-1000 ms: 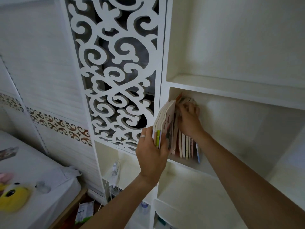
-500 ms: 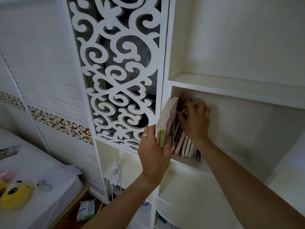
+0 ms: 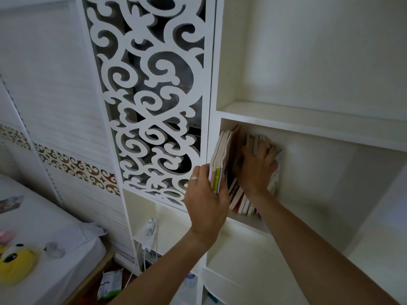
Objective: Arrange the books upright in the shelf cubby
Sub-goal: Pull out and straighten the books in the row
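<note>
At the white cubby's (image 3: 308, 137) left wall, the left hand (image 3: 207, 201) grips a slim paperback bundle (image 3: 219, 164); the right hand's (image 3: 255, 170) spread fingers press the leaning books (image 3: 240, 201) aside. Widen that gap before sliding the bundle in.

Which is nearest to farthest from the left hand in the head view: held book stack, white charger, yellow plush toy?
From the left hand:
1. Book stack, gripped in it, at the cubby's left edge.
2. White charger, below-left in the lower cubby.
3. Yellow plush toy, far left on the bed.
</note>
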{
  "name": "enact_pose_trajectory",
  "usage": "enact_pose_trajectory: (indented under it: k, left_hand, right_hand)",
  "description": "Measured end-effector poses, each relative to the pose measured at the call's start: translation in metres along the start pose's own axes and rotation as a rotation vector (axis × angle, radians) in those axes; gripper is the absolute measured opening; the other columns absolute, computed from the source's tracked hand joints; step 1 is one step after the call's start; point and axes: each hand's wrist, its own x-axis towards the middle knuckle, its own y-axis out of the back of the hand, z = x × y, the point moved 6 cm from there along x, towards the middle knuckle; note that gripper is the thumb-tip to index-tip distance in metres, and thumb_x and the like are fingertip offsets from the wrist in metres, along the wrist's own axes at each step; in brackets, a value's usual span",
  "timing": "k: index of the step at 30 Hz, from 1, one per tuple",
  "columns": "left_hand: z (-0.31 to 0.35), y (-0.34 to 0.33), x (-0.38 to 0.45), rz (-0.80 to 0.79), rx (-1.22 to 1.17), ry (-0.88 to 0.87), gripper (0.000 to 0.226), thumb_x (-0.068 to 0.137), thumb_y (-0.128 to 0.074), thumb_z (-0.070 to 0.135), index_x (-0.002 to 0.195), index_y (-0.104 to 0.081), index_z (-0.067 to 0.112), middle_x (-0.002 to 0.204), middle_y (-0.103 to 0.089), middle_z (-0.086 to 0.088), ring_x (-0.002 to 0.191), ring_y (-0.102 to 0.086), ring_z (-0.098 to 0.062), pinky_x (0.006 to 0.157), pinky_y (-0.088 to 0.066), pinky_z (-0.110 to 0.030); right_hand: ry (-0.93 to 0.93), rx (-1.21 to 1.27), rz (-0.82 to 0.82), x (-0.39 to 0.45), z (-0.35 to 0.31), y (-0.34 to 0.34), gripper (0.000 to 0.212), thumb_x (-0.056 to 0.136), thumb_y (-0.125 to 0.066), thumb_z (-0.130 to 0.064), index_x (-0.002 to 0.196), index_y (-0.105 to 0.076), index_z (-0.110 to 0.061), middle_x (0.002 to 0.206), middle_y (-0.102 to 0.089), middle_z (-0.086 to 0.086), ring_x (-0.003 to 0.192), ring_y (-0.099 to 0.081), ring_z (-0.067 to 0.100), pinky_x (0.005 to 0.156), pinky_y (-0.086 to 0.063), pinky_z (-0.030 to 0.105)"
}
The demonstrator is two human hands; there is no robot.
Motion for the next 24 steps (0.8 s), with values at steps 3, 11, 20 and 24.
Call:
enact_pose_trajectory:
  k: [3, 11, 20, 24]
  left_hand:
    - [0.004, -0.002, -0.002, -0.008, -0.013, -0.021, 0.025, 0.092, -0.071, 0.023, 0.102, -0.048, 0.028, 0.091, -0.058, 0.003, 0.075, -0.058, -0.014, 0.057, -0.056, -0.036]
    - [0.018, -0.017, 0.003, 0.073, -0.031, -0.026, 0.021, 0.092, -0.069, 0.018, 0.104, -0.053, 0.018, 0.095, -0.057, 0.001, 0.077, -0.058, -0.017, 0.057, -0.055, -0.038]
    - [-0.016, -0.063, -0.004, -0.045, -0.083, 0.038, 0.019, 0.094, -0.065, 0.024, 0.109, -0.059, 0.013, 0.098, -0.058, -0.001, 0.082, -0.059, -0.018, 0.064, -0.056, -0.041]
    - [-0.032, -0.085, -0.007, -0.087, -0.064, 0.120, 0.028, 0.097, -0.066, 0.035, 0.114, -0.061, 0.014, 0.104, -0.064, -0.002, 0.087, -0.063, -0.016, 0.073, -0.060, -0.039]
  right_hand:
    - [0.026, 0.020, 0.072, -0.001, 0.003, 0.000, 0.048, 0.075, -0.078, -0.031, 0.121, -0.063, -0.027, 0.143, -0.045, 0.016, 0.124, -0.037, 0.044, 0.094, -0.042, 0.055]
    - [0.077, 0.052, 0.101, 0.000, 0.027, 0.005, 0.048, 0.085, -0.073, -0.031, 0.130, -0.060, -0.026, 0.141, -0.046, 0.016, 0.121, -0.043, 0.044, 0.096, -0.042, 0.053]
    - [0.093, 0.043, 0.141, -0.002, 0.028, 0.006, 0.042, 0.080, -0.073, -0.032, 0.119, -0.062, -0.025, 0.135, -0.049, 0.015, 0.116, -0.043, 0.042, 0.094, -0.043, 0.051]
    - [0.100, 0.006, 0.128, -0.002, 0.028, 0.006, 0.037, 0.079, -0.072, -0.035, 0.114, -0.063, -0.025, 0.136, -0.051, 0.014, 0.119, -0.043, 0.040, 0.095, -0.042, 0.050]
